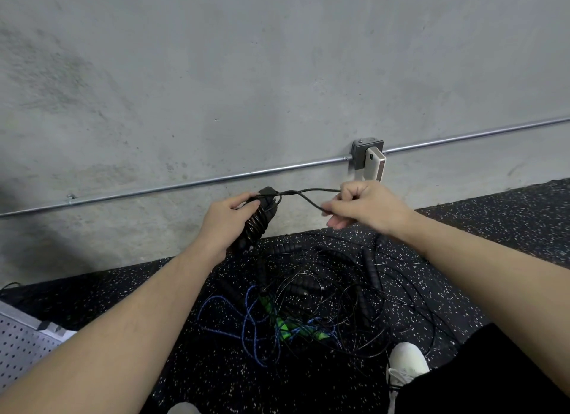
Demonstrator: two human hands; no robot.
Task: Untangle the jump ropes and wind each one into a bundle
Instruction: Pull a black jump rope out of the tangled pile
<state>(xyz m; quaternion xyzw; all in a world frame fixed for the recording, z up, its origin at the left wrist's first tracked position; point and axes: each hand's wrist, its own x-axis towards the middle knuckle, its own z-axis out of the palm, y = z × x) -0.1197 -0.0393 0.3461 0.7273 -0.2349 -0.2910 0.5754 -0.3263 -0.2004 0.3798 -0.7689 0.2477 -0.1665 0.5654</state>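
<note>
Jump rope (256, 222), black: part-wound bundle, held off the floor in front of the wall; left hand (226, 219) grips the coils and handles, right hand (364, 208) pinches the free loop (305, 197). Remaining ropes (308, 305): tangled heap on the floor below. Risk, judged: a slackened pinch could spring the coils loose, or the loop could drop into the heap and re-snag.

Bare grey concrete wall (246, 74) ran behind. A metal conduit (185, 185) crossed it low, feeding a junction box (359, 154). Floor was black speckled rubber matting (509, 216). Perforated metal panel (21, 349) sat lower left.
</note>
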